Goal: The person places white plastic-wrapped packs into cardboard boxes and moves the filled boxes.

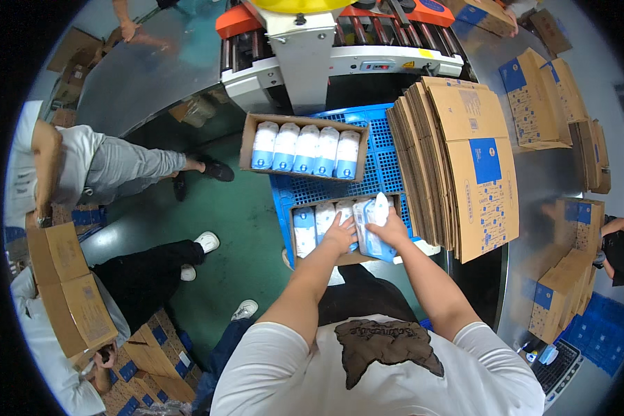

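My right hand (393, 230) grips a white and blue soft pack (366, 226) with a white top part, tilted at the right end of an open cardboard box (359, 258). Fingers spread, my left hand (341, 235) lies against the packs in the middle of that box and seems to grip none. Upright white and blue packs (305, 234) fill its left side. Just beyond stands a second open cardboard box (245, 151) with a row of several similar packs (306, 148). Both boxes rest on a blue plastic pallet (382, 140).
A tall stack of flattened cartons (481, 171) stands right of the boxes. Ahead is a carton-sealing machine (301, 67) with rollers. Metal tables (135, 99) flank it. At left, one person (130, 161) stands and another holds a carton (67, 286). More cartons (538, 99) are at right.
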Motion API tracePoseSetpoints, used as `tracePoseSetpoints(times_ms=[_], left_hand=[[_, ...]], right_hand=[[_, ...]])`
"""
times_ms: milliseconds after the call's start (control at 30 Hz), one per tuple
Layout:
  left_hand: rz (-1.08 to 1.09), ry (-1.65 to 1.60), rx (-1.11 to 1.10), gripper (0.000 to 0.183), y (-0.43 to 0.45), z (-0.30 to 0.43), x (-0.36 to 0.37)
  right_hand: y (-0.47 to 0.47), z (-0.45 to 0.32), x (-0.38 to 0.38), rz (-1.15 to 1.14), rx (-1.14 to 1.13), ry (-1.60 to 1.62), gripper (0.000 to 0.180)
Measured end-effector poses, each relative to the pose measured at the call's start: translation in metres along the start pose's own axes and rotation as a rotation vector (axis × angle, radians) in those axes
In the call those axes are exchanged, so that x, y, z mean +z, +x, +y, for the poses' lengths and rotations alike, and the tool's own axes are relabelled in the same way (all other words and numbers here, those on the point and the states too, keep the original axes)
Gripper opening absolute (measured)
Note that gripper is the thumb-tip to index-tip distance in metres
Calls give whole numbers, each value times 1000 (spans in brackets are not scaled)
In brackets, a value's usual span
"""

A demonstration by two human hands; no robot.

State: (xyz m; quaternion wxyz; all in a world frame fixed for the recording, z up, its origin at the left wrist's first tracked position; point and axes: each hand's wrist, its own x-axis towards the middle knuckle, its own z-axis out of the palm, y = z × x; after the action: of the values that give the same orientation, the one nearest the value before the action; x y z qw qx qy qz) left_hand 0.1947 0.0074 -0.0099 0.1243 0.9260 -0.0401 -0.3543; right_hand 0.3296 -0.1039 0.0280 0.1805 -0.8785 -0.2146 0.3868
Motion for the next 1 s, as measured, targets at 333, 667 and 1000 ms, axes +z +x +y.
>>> tracePoseSetpoints(times_ms=[333, 667, 1000], left_hand=[[-107, 34, -169, 51, -6, 1, 3], [276, -860, -202, 66, -56, 38, 14], [469, -556, -219, 22, -42, 88, 41]], right_hand=[[-14, 0, 34, 29, -290, -298, 44], [40, 24, 48, 271, -86, 9, 26], [83, 16, 37, 257, 308, 39, 23]])
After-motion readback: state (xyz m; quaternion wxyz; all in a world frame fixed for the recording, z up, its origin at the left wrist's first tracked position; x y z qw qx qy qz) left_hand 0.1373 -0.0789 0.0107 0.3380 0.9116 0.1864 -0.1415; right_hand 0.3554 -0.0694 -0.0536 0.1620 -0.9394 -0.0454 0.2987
